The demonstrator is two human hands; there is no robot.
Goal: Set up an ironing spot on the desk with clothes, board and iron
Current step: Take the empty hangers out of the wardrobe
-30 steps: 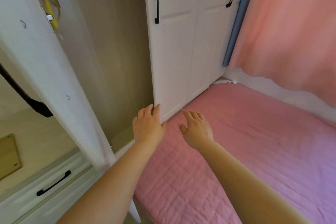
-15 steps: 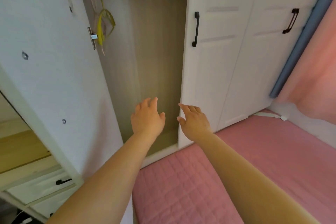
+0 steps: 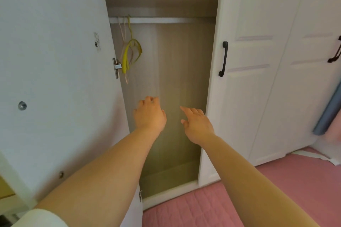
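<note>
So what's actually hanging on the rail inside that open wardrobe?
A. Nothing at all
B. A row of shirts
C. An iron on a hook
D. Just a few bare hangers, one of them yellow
D: only a small bunch of bare hangers, one yellow, hangs at the left end of the rail; no clothes are on them, and both the left hand and the right hand are empty.

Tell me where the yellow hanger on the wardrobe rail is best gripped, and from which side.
Probably the yellow hanger by its looped lower body, coming from the right with the left hand: the open door crowds its left, and the thin hook sits high on the rail.
</note>
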